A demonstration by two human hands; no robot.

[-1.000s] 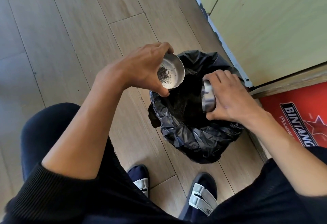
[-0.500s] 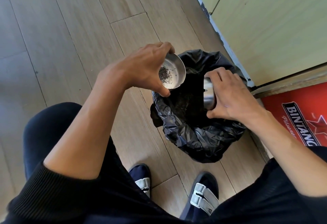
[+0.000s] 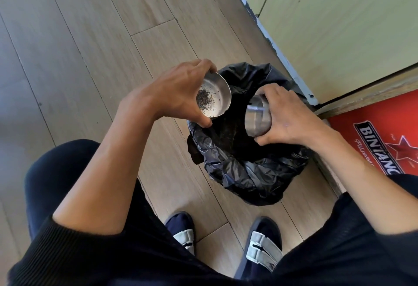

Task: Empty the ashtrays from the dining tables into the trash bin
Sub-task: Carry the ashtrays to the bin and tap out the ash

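Note:
A trash bin lined with a black bag (image 3: 237,172) stands on the floor in front of my feet. My left hand (image 3: 174,95) grips a round metal ashtray (image 3: 218,95) tilted on its side over the bin's left rim; dark ash clings to its inside. My right hand (image 3: 287,116) grips a second metal ashtray (image 3: 256,119), tipped over above the bin's opening with its mouth facing down and left. Dark ash lies inside the bag.
The floor is pale wood plank (image 3: 90,48). A light green wall or door (image 3: 339,25) runs along the right behind the bin. A red Bintang mat (image 3: 389,132) lies at the right edge. My two shoes (image 3: 183,231) stand just below the bin.
Both hands stay over the bin. The right ashtray has tipped a little more, showing more of its side. The left ashtray holds its tilt with ash still inside.

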